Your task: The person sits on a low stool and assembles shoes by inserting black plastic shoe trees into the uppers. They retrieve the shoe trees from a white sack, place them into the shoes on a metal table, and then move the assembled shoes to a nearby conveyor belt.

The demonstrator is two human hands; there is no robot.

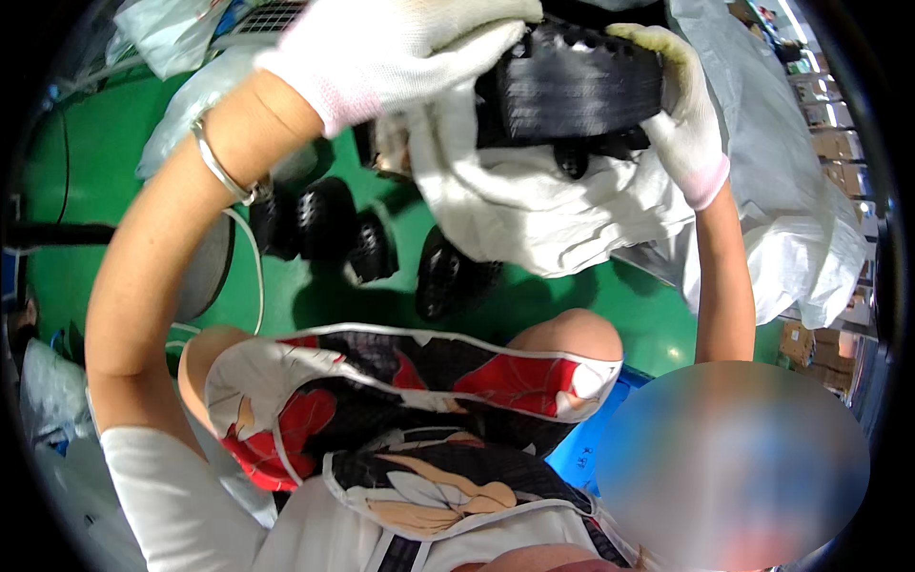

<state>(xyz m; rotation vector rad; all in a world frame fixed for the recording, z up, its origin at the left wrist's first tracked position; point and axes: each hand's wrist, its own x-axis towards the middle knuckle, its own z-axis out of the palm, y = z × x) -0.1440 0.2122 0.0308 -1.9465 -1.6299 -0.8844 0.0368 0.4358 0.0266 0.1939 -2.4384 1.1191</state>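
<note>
At the top of the head view, my left hand (410, 57) and my right hand (681, 105) both wear white knitted gloves with pink cuffs. Between them they grip a black clog (586, 86), its ridged surface facing me and a row of holes along its far edge. The left fingers are closed at its left side, partly hidden; the right fingers wrap round its right end. Beneath it lies a white cloth (553, 229), with other black pieces on it that I cannot make out fully.
Several black clogs (326, 217) lie on the green floor (381, 305) in front of my knees. White plastic sacks (753, 162) bulk up on the right, and clear bags (181, 38) sit at the upper left. Cardboard boxes (829, 353) line the far right. A pale cable (259, 276) loops at left.
</note>
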